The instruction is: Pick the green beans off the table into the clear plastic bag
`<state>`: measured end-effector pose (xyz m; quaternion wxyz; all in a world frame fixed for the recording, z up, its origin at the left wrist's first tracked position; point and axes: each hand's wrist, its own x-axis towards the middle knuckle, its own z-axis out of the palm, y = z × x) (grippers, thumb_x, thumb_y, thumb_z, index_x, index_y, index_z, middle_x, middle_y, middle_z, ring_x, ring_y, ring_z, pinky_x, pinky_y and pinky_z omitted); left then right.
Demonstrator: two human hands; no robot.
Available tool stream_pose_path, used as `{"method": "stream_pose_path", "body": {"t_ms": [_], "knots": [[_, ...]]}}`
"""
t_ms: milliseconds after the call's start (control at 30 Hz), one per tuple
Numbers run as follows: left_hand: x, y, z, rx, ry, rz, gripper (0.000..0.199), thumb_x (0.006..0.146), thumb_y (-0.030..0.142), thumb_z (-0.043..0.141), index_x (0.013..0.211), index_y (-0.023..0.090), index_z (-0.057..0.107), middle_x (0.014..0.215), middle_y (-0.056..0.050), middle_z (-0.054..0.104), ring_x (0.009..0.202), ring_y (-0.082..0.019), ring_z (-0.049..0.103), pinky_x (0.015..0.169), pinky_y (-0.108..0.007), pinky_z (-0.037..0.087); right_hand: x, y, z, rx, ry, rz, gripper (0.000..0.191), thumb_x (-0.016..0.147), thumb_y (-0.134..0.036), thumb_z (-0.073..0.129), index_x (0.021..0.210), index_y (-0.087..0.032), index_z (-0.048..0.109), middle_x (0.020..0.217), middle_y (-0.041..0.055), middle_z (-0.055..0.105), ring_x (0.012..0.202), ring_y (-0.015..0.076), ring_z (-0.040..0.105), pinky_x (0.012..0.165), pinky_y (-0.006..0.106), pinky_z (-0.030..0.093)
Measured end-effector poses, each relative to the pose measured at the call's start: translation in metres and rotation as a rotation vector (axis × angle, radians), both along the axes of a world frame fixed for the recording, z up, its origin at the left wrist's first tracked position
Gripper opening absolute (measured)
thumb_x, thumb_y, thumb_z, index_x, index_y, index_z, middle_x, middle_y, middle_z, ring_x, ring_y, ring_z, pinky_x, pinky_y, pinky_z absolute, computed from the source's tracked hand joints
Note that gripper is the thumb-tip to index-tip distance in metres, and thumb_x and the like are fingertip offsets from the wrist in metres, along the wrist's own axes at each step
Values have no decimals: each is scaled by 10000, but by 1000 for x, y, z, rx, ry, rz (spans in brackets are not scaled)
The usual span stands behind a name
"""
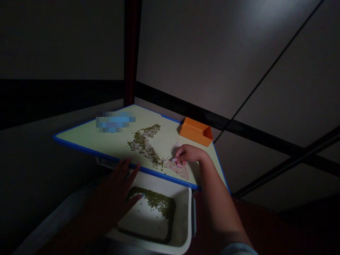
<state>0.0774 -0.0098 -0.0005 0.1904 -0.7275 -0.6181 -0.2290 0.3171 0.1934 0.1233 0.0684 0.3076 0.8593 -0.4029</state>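
Observation:
My right hand [187, 154] is closed on a pinkish, see-through fan-shaped piece [180, 170], which looks like a protractor and lies against the tabletop. Just left of it, small green grains [145, 145] are scattered over the pale table [79, 136] with its blue edge. My left hand [123, 182] has its fingers spread at the table's front edge, with the thumb over a white bin [188, 219] below. More green grains [159, 203] lie inside that bin, mostly along its far and right sides.
An orange open box [195, 131] stands at the table's back right. A blurred-out blue item [115, 122] lies at the back left. Pale panels [186, 53] with dark seams rise behind the table, and a dark red post [130, 53] stands at its far corner.

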Motion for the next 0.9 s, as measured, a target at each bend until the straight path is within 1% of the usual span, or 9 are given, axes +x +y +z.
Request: {"method": "stream_pose_path", "body": {"t_ms": [100, 167, 367, 433, 567, 733, 900], "knots": [[0, 0, 0, -25, -20, -5, 751, 861, 620, 442, 1471, 187, 379, 1540, -192, 380, 1397, -397, 382, 971, -514, 489, 1, 1, -1, -79, 10, 33, 233, 780, -336, 713, 679, -127, 688, 559, -21, 614, 519, 81, 501, 585, 213, 399], [0, 1, 0, -30, -22, -17, 768, 849, 636, 450, 1462, 176, 398, 1537, -209, 374, 1397, -412, 376, 969, -529, 489, 2, 1, 0, -97, 18, 48, 251, 767, -363, 727, 686, -127, 694, 568, -20, 618, 530, 85, 506, 591, 218, 400], [-1, 1, 1, -33, 26, 3, 792, 831, 666, 465, 1433, 152, 444, 1509, -249, 397, 1386, -420, 388, 951, -516, 508, 3, 2, -1, -93, 17, 55, 212, 798, -304, 678, 691, -122, 686, 596, -8, 634, 521, 81, 493, 585, 217, 399], [-1, 0, 3, -46, 32, 7, 792, 837, 679, 438, 1429, 153, 448, 1504, -242, 409, 1388, -413, 389, 958, -511, 505, 3, 2, -3, -97, 8, 64, 204, 801, -294, 669, 693, -122, 682, 596, -7, 635, 518, 79, 493, 581, 213, 400], [-1, 0, 4, -65, 15, 13, 771, 847, 671, 424, 1440, 178, 435, 1522, -194, 410, 1402, -388, 379, 998, -499, 484, 3, 4, -4, -118, 4, 72, 227, 796, -323, 683, 699, -118, 685, 592, -7, 634, 525, 81, 497, 575, 209, 399], [-2, 0, 3, -46, -19, -12, 772, 842, 666, 436, 1438, 175, 439, 1528, -195, 396, 1402, -394, 377, 990, -510, 488, 5, 4, -3, -117, 39, 79, 254, 784, -357, 704, 698, -118, 694, 574, -18, 619, 520, 76, 479, 568, 207, 390], [-1, 0, 5, -77, -13, -4, 761, 847, 648, 448, 1441, 172, 435, 1528, -210, 387, 1402, -404, 371, 973, -525, 496, 4, 2, -2, -125, 29, 92, 220, 799, -310, 686, 699, -114, 695, 575, -18, 622, 513, 73, 470, 564, 207, 386]]}}
